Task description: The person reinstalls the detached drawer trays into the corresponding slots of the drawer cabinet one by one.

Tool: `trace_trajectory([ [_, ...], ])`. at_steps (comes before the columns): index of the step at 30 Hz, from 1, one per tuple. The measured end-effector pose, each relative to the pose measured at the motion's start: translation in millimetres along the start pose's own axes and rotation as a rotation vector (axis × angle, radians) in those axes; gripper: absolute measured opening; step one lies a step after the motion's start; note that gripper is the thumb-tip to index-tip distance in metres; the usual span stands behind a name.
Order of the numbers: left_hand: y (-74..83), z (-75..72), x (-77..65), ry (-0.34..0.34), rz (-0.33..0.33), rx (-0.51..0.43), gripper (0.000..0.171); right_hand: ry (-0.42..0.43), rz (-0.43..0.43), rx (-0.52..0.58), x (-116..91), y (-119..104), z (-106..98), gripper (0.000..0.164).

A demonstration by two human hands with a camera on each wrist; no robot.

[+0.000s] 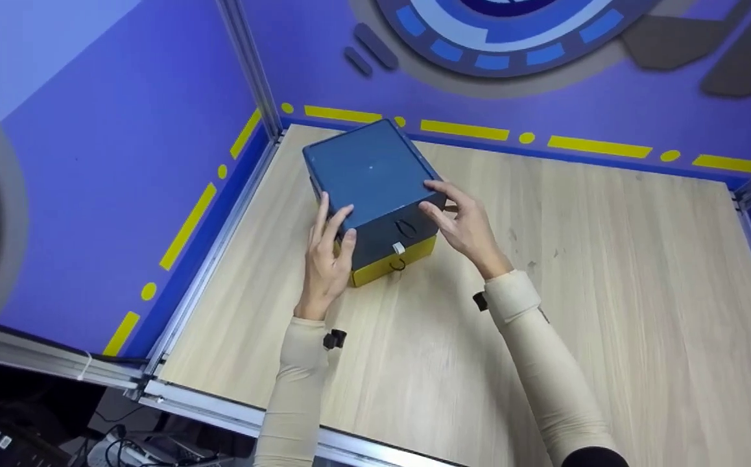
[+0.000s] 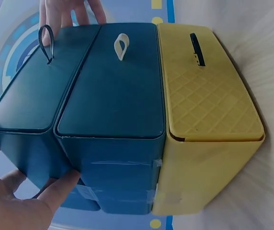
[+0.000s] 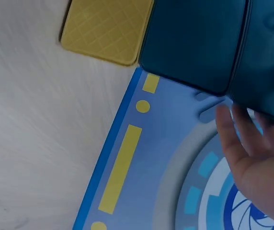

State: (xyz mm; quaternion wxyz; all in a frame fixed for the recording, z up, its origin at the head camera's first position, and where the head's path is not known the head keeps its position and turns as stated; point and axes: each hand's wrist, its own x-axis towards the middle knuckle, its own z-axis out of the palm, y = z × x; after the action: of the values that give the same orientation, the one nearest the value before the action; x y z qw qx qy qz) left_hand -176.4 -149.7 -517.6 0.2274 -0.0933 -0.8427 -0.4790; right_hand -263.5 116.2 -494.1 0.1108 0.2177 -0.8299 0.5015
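Three drawer boxes with front pull loops stand stacked on the table. On top is a dark teal box (image 1: 370, 172) with a black loop (image 1: 405, 228). Below it sits another teal box (image 2: 110, 96) with a white loop (image 2: 121, 45), then a yellow box (image 2: 213, 105) with a quilted front. My left hand (image 1: 327, 269) touches the top box at its front left corner, fingers extended along side and lid. At the front right corner, my right hand (image 1: 469, 227) rests its fingertips on the edge, thumb at the front face.
The wooden table (image 1: 576, 311) extends to the right of the stack and in front of it. Purple printed panels (image 1: 155, 117) wall the left and back sides. A metal rail (image 1: 200, 408) runs along the table's front edge, with cables and equipment (image 1: 135, 447) below.
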Motion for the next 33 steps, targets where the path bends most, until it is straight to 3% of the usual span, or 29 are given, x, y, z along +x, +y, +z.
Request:
trace_trajectory([
  [6, 1.1, 6.7, 8.8, -0.075, 0.029, -0.059, 0.045, 0.140, -0.037, -0.076, -20, -5, -5, 0.044],
  [12, 1.8, 25.0, 19.0, -0.162, 0.061, -0.154, 0.047, 0.274, -0.090, -0.102, -46, -2, -14, 0.039],
  [21, 6.9, 53.4, 23.6, -0.256, 0.106, -0.273, 0.045, 0.427, -0.062, -0.117, -90, -6, -22, 0.033],
  [25, 11.2, 55.6, 20.7, -0.253, 0.118, -0.275, 0.044, 0.427, -0.059, -0.114, -96, -7, -26, 0.033],
  [29, 12.7, 50.3, 22.6, -0.257, 0.108, -0.245, 0.047, 0.365, -0.039, -0.119, -95, -9, -36, 0.041],
  [33, 11.0, 32.7, 20.8, -0.299, 0.064, -0.092, 0.057, 0.266, 0.047, -0.183, -102, -8, -55, 0.059],
])
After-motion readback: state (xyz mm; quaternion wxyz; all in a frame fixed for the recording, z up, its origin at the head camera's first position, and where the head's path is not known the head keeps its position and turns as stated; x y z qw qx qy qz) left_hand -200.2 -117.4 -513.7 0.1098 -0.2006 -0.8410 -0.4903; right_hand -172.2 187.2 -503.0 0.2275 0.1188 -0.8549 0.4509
